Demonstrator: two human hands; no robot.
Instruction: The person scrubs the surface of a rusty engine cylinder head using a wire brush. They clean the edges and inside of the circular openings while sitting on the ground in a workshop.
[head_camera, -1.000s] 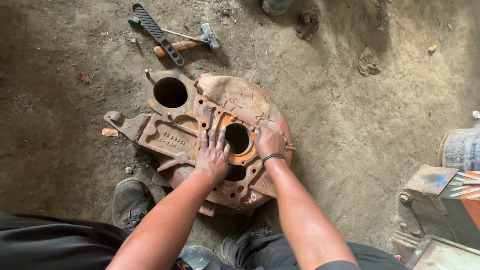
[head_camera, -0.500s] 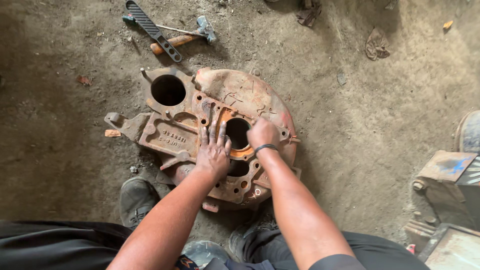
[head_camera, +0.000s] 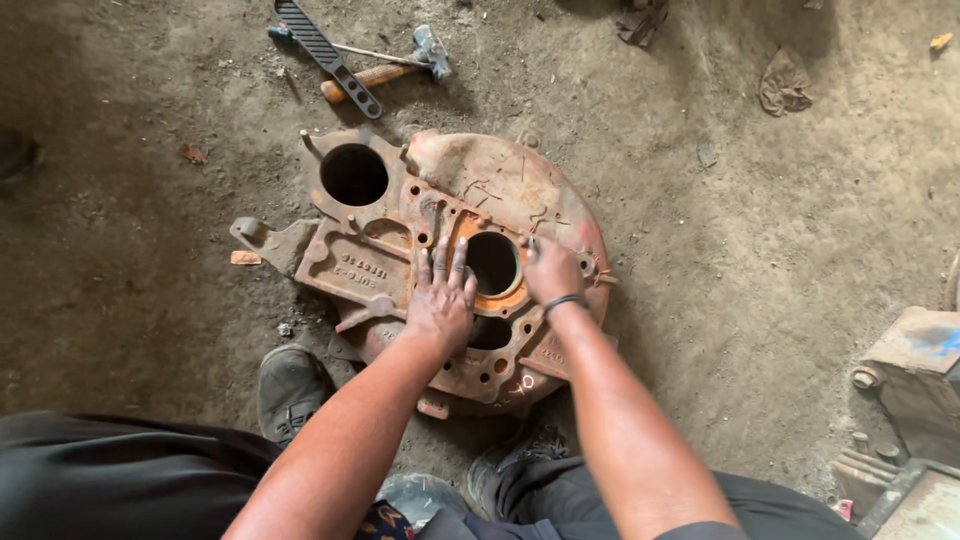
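A rusty, orange-red cast metal housing plate (head_camera: 440, 260) with round holes lies flat on dirt floor.

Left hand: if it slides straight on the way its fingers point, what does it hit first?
Likely the raised orange gasket ring around the round bore; the left hand lies flat on the rusty casting, fingers pointing up-frame.
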